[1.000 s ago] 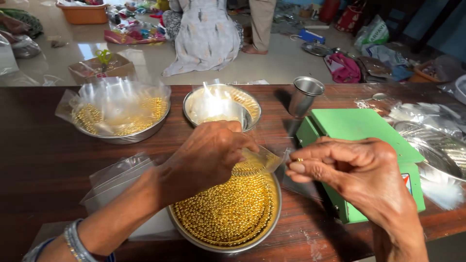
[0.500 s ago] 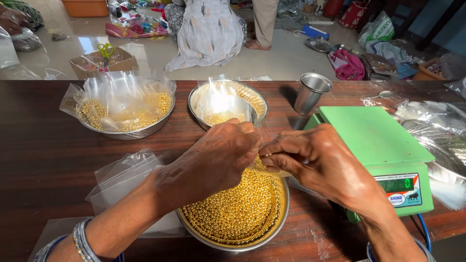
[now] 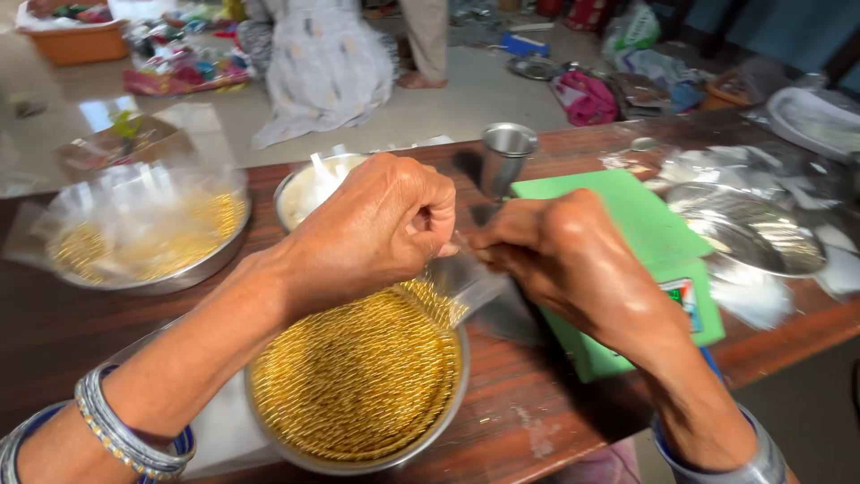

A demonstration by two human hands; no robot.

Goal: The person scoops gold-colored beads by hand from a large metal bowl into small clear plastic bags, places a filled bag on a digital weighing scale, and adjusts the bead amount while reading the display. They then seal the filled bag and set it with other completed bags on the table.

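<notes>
clear bag (image 3: 457, 282) | pinched between both hands' fingers (image 3: 488, 246) | above bead bowl (image 3: 358, 381)

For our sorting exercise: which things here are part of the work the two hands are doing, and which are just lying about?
In use:
left hand
right hand
small clear plastic bag pinched between both hands
steel bowl of gold beads beneath them

Lying about:
green weighing scale
steel cup
bag-covered bowl of beads
steel plate
bowl behind the hands

Below the fingers (image 3: 430, 220), the steel bowl (image 3: 358, 462) holds shiny gold beads (image 3: 358, 376) in ribbed rows; the small plastic bag (image 3: 452, 287) is clear. Right of them lies a bright green weighing scale (image 3: 627, 224) on the dark reddish-brown bench (image 3: 54, 332).
</notes>
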